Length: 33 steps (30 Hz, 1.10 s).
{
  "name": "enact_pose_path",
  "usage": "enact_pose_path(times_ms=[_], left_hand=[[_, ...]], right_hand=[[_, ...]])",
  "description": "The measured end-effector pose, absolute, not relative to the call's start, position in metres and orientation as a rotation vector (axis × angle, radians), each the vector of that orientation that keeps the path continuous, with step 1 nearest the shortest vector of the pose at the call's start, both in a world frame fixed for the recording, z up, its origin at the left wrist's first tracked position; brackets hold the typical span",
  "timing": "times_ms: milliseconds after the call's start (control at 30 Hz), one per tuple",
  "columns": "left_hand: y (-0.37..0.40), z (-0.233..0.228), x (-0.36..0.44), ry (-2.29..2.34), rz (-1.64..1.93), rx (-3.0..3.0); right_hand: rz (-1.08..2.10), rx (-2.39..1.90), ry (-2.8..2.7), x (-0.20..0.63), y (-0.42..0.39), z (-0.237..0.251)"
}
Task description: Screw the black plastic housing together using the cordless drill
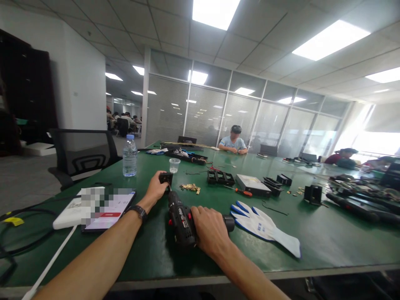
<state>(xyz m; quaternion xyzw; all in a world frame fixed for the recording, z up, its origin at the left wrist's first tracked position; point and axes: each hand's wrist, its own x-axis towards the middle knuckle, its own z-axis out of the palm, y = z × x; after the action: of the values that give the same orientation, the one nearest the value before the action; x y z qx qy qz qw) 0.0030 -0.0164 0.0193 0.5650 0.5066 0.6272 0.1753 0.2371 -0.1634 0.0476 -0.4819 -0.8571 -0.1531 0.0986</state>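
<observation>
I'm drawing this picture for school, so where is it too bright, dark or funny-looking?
Head view: the nearest ceiling light glares plain white; head view: the glass partition mirrors lights; head view: a dark patch, shadow or reflection, lies on the green table below the power drill; head view: blocky squares hide part of the tablet.

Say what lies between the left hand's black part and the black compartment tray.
Head view: a pile of gold-coloured pieces; a thin black strand farther back.

The left hand (pixel 158 187) is pinching out front, the right hand (pixel 210 227) is gripping closer in, back upward, both bare forearms (pixel 117 241) slanting inward!
</observation>
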Motion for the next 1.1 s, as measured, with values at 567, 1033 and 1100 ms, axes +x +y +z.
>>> enact_pose_path(times_ms=[567,1033,1100], left_hand=[[-0.0199,0.0219,0.0049,1.431,1.770,1.589],[-0.0192,0.0211,0.0048,1.411,1.788,1.579],[-0.0188,0.0213,0.0045,1.428,1.780,1.569]], right_hand=[[-0.452,-1.374,-2.522,0.2381,-0.1606,0.0442],[-0.452,-1.355,-2.513,0.2385,-0.1604,0.0432],[-0.457,-1.352,-2.508,0.2386,-0.1604,0.0429]])
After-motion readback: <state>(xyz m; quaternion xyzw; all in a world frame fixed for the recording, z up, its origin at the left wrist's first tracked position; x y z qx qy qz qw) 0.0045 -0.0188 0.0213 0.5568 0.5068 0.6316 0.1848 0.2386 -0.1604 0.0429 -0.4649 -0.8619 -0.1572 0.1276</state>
